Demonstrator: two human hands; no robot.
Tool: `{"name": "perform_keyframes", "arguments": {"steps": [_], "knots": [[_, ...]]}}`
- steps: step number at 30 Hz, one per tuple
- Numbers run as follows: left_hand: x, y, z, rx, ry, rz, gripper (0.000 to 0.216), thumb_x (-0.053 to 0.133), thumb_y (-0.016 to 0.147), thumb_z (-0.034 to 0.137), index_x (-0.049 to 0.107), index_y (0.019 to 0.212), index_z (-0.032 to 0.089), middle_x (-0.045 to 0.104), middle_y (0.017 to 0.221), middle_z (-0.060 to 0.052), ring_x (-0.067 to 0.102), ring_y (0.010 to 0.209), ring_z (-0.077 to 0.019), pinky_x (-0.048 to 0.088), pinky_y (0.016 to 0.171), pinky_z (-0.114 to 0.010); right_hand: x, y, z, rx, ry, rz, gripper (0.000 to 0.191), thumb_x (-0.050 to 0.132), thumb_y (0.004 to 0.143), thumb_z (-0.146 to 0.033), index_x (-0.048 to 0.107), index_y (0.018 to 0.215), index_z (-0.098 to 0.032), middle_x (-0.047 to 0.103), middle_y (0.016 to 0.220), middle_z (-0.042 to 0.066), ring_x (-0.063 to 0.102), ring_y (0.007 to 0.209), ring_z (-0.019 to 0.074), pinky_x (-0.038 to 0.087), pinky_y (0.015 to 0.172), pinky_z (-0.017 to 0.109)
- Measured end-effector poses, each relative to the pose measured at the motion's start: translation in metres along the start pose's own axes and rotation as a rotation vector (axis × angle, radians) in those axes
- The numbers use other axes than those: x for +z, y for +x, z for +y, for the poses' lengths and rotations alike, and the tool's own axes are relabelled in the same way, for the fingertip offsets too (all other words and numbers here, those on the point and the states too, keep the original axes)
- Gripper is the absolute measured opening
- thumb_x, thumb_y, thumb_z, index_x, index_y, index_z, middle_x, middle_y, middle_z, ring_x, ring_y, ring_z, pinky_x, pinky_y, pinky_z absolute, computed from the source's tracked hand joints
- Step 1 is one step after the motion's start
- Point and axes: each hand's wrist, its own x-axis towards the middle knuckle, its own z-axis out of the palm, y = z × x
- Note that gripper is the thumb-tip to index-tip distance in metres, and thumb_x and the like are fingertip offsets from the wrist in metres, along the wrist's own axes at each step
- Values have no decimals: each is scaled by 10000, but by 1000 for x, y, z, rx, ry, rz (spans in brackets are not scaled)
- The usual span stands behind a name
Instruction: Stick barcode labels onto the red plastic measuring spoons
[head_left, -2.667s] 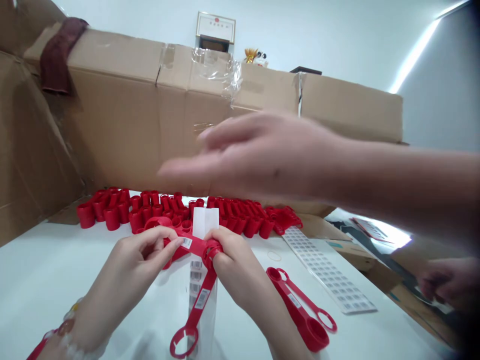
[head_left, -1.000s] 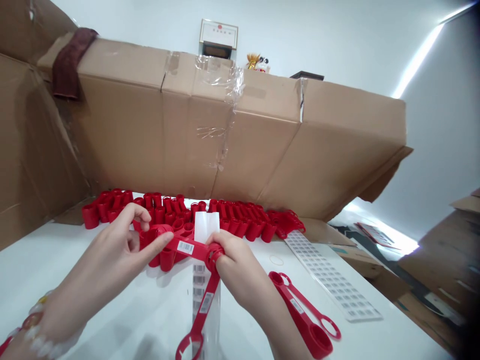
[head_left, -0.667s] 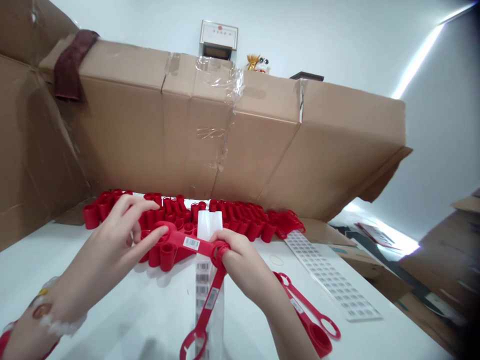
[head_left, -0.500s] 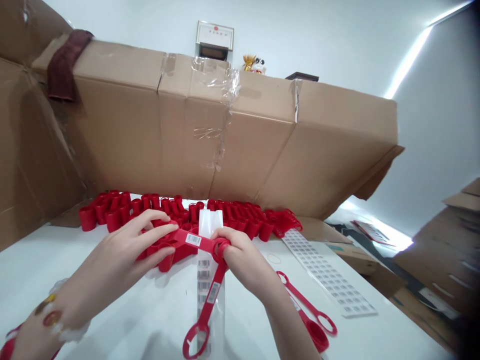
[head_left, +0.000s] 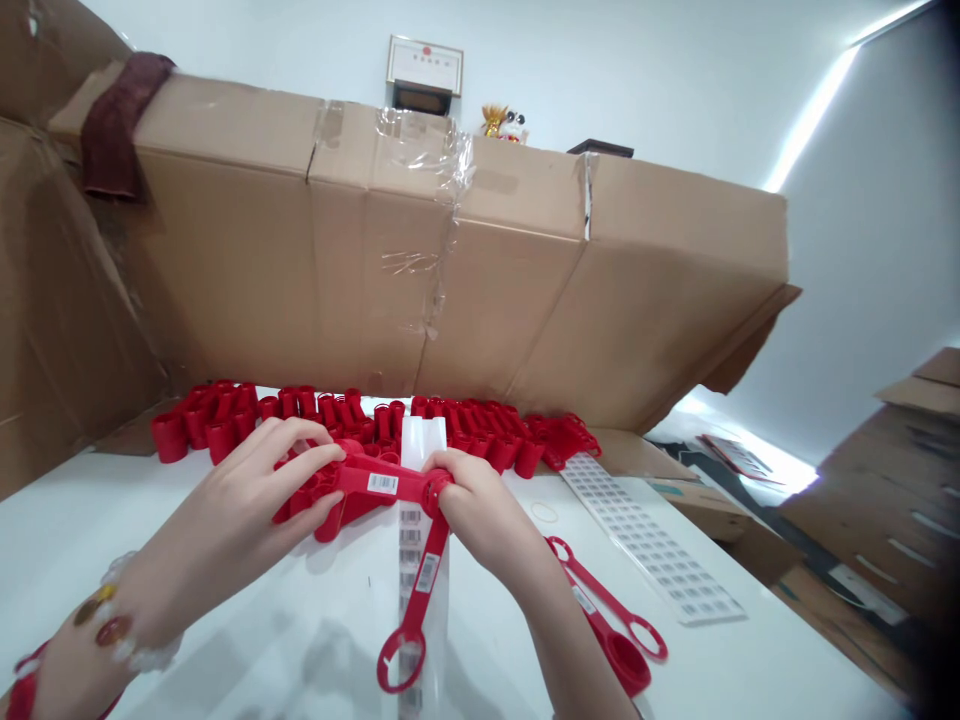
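My left hand is closed over the round cup end of a red plastic scoop, with my fingers curled across it. The scoop's flat handle, carrying a white barcode sticker, runs across to the right. My right hand is closed as well, its grip on the far end of that handle, where it meets a second red handle. I cannot tell exactly how the two pieces join under my fingers. The second handle slants down toward me and ends in an open ring. The held pieces are just above the white surface, over a clear plastic sleeve that lies between my hands with a strip of barcodes showing through it. More red plastic pieces sit right under and beyond my left hand, and a long row of red cups stands along the base of a cardboard wall. Near my right forearm lies another red scoop set, with a sheet of barcode labels and a thin rubber band just beyond it. A beaded bracelet circles my left wrist.
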Motion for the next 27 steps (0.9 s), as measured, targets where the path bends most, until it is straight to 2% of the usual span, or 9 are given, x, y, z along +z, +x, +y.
{"name": "perform_keyframes", "arguments": {"steps": [3, 7, 9, 12, 15, 18, 20, 22, 27], "knots": [[-6, -5, 10, 9, -19, -47, 217, 533, 991, 337, 534, 1202, 286, 582, 1151, -48, 575, 995, -222, 497, 823, -387, -1, 6, 3, 21, 23, 12, 145, 414, 697, -148, 552, 692, -190, 575, 715, 22, 500, 671, 157, 319, 560, 281], [-3, -15, 30, -52, -179, -324, 249, 551, 974, 397, 570, 1217, 345, 636, 1168, -12, 648, 991, -198, 554, 813, -323, -7, 11, 5, 5, 139, 4, 201, 409, 691, -155, 601, 743, -182, 601, 755, 24, 530, 711, 159, 359, 595, 275], [2, -18, 44, -19, -257, -437, 330, 636, 914, 366, 594, 1240, 342, 683, 1155, -13, 697, 938, -208, 583, 763, -294, -10, 11, 5, -10, 156, 6, 202, 409, 677, -151, 600, 736, -175, 601, 753, 25, 531, 712, 154, 371, 608, 272], [5, -17, 64, 90, -329, -549, 440, 722, 795, 229, 647, 1223, 299, 750, 1024, -26, 731, 768, -229, 589, 651, -282, -14, 9, 4, 6, 117, 1, 188, 414, 664, -153, 595, 715, -171, 581, 718, 21, 511, 680, 145, 364, 587, 265], [1, -13, 71, 87, -500, -597, 425, 692, 823, 240, 654, 1233, 346, 762, 977, -3, 715, 673, -199, 571, 596, -253, -18, 5, 3, 18, 62, -45, 200, 410, 658, -151, 602, 709, -173, 592, 719, 19, 511, 682, 144, 353, 571, 260], [-1, -9, 62, -49, -700, -587, 275, 586, 932, 409, 665, 1196, 412, 734, 1108, 24, 710, 813, -183, 569, 753, -253, -22, 2, 2, -13, 61, -107, 214, 408, 666, -148, 614, 719, -176, 604, 743, 16, 521, 706, 144, 357, 578, 256], [2, -7, 55, -186, -699, -573, 262, 458, 988, 475, 681, 1102, 398, 715, 1091, 33, 682, 884, -189, 539, 805, -282, -24, 1, 1, -27, 78, -131, 205, 409, 675, -150, 608, 718, -178, 595, 746, 11, 518, 707, 142, 357, 577, 254], [10, -4, 51, -302, -648, -528, 295, 405, 1005, 487, 668, 1020, 355, 698, 1011, 29, 653, 877, -192, 505, 786, -298, -25, -1, -1, -26, 99, -137, 199, 412, 678, -148, 604, 719, -177, 589, 749, 11, 517, 707, 140, 359, 580, 251], [37, 5, 54, -527, -729, -349, 277, 472, 973, 484, 662, 950, 283, 696, 902, 12, 634, 804, -198, 460, 676, -284, -17, -2, -3, -24, 145, -108, 227, 416, 700, -158, 632, 763, -182, 592, 749, 14, 517, 704, 144, 360, 583, 256]]}}
